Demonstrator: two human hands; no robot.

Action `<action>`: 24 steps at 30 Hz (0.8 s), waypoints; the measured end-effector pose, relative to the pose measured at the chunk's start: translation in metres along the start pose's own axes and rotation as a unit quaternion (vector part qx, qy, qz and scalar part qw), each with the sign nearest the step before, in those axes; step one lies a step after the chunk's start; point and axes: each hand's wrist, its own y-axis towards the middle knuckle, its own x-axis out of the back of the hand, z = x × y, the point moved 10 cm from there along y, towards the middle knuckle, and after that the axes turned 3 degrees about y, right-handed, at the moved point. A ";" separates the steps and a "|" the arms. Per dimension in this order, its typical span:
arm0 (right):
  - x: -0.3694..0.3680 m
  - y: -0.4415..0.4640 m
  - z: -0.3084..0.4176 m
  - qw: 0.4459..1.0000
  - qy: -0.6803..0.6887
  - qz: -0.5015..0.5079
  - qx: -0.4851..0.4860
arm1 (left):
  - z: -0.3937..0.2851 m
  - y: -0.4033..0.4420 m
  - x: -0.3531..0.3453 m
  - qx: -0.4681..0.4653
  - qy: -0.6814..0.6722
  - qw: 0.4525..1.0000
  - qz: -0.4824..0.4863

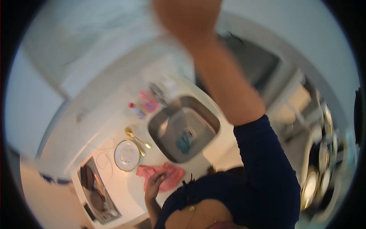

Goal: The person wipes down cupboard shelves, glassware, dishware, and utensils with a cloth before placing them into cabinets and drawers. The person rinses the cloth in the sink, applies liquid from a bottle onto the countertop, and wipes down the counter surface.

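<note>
My left hand (153, 184) is at the pink cloth (173, 177) on the counter edge, its fingers bent and closed on the fabric. Above, my right hand (187, 17) is raised close to the camera and smeared by motion. Its fingers lie beyond the top of the view, so what it holds, if anything, is hidden. Just past the cloth is a white plate with a gold rim (127, 155). Two gold-coloured spoons (138, 139) lie beside that plate.
A steel sink (184, 129) holds a bluish cloth (184, 142) near its drain. Behind it stand a red-capped bottle (137, 111) and a pink item (148, 102). A tray with brown items (98, 191) is at left; a dish rack with gold-rimmed plates (310, 187) is at right.
</note>
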 end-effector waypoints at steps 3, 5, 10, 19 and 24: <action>0.089 -0.170 0.068 0.963 -0.022 0.262 -0.066 | 0.039 0.019 -0.010 0.026 0.074 0.994 0.080; 0.194 -0.282 0.076 0.852 -0.117 0.397 -0.322 | 0.046 0.025 -0.017 0.048 0.016 0.996 0.071; 0.514 -0.281 0.196 0.596 -0.621 0.342 -0.377 | 0.076 0.017 -0.033 0.006 -0.016 0.996 0.089; 0.839 -0.172 0.239 0.276 -0.773 0.357 -0.445 | 0.158 -0.063 -0.074 0.173 0.099 0.973 0.121; 1.007 -0.209 0.200 0.272 -0.650 0.312 -0.637 | 0.272 -0.171 -0.057 0.336 0.121 0.934 0.030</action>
